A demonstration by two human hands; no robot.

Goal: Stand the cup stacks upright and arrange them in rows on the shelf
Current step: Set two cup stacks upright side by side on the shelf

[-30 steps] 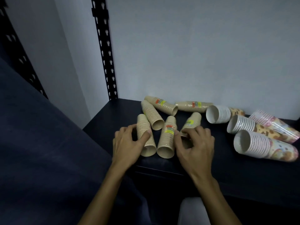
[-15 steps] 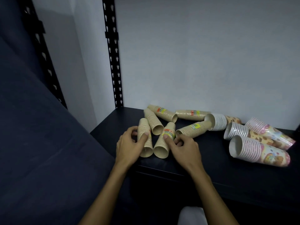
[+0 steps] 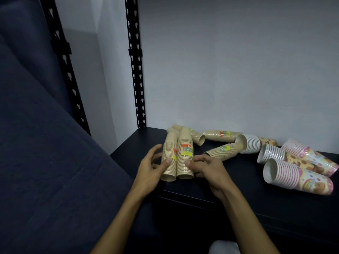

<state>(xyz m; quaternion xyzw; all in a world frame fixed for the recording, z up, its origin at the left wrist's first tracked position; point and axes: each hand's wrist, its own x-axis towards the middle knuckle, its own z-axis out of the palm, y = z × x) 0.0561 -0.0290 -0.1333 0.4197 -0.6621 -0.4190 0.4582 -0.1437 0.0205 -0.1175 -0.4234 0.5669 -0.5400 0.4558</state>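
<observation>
Dark shelf (image 3: 229, 186) — left hand (image 3: 149, 170) and right hand (image 3: 207, 168) each gripping one upright brown cup stack (image 3: 169, 158).

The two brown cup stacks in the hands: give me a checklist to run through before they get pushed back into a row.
1. Left hand on left brown stack: ok, thumb presses its side.
2. Right hand on right brown stack: ok, thumb and fingers hold it.
3. Both stacks upright: ok, wide ends down at the shelf front edge.
4. Path behind free: not ok, lying brown stack sits right behind them.
5. Other stacks upright: not ok, tilted brown stack and printed stacks lie on their sides.
</observation>
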